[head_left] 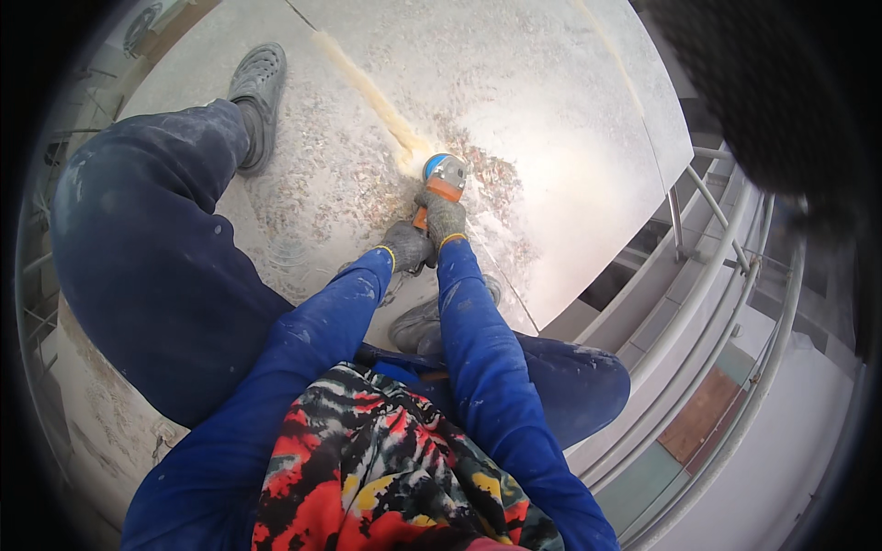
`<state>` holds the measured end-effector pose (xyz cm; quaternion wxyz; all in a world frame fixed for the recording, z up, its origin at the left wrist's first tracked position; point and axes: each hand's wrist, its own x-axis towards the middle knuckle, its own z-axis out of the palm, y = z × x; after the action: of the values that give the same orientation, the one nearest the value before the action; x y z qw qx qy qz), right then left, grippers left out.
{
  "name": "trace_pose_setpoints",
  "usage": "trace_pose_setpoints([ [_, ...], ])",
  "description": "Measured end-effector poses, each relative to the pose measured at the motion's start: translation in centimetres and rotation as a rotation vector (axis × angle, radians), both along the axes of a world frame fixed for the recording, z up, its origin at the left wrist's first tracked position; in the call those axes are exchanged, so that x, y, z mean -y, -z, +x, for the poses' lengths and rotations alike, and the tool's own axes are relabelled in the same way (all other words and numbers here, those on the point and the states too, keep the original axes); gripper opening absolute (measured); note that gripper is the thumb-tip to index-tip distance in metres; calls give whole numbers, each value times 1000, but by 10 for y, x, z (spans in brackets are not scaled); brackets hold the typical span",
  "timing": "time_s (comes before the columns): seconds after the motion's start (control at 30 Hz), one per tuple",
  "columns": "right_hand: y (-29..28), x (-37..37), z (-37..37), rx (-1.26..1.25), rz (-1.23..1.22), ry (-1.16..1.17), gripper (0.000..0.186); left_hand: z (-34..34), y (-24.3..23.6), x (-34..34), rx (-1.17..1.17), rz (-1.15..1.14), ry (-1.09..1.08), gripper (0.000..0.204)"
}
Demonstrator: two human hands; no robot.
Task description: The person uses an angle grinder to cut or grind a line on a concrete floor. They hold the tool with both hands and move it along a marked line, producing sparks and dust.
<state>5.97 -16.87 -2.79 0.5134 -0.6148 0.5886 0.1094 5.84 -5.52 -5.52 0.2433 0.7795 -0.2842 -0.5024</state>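
Note:
An orange angle grinder [445, 187] with a grey metal head and a blue disc edge rests against the dusty pale surface between my feet. My right hand [443, 217], in a grey work glove with a yellow cuff, is wrapped round its body close to the head. Just behind and to the left, my left hand [408, 244] in a matching glove is closed round the rear of the grinder. A yellowish filled seam [372, 96] runs down to the disc. Pale dust lies about the disc, over reddish-brown speckled, roughened patches. The disc's underside is hidden.
My grey clog [259, 101] stands on the surface at the left; the other shoe [418, 323] is tucked under my right leg. Metal pipe railings [726, 257] run along the right beyond the board's edge. A dark blurred shape [753, 92] blocks the upper right.

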Motion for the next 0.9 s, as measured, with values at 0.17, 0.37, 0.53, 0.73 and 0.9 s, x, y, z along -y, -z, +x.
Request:
trace_pose_setpoints([
  [0.17, -4, -4, -4, -29, -2, -59, 61, -6, 1, -1, 88, 24, 90, 27],
  [0.37, 4, -3, -14, 3, -31, -94, 58, -9, -4, -1, 31, 15, 71, 30],
  [0.53, 12, 11, -29, 10, -74, -25, 54, -16, -2, 8, 76, -54, 189, 26],
  [0.73, 5, 16, -39, 18, -49, -31, 54, -21, -12, 14, -136, 28, 53, 26],
  [0.9, 7, -8, -19, 7, -35, -76, 54, -8, -19, -9, -24, 16, 4, 28],
])
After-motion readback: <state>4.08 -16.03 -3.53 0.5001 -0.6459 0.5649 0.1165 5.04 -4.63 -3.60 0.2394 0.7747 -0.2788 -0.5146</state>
